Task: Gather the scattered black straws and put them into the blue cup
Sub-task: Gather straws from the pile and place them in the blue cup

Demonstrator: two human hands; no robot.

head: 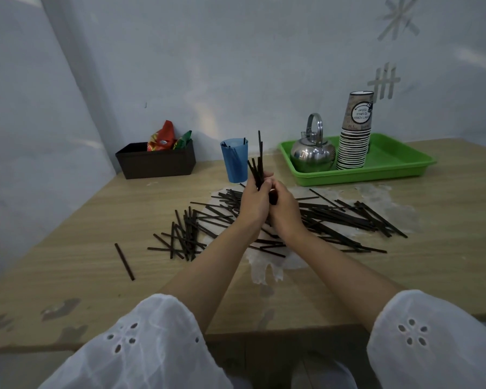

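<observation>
Black straws (258,167) stand bunched upright at frame centre, left hand (252,204) and right hand (286,213) both curled round them, apparently squaring them for the blue cup (234,164) behind.

Light wood-grain table (68,234), worn pale in the middle. Carries a blue cup (234,161), a dark box (155,164) at back left, a green tray (390,167) at back right. Bears black straws (334,217) scattered across the centre, one lone straw (124,261) apart at left.
</observation>
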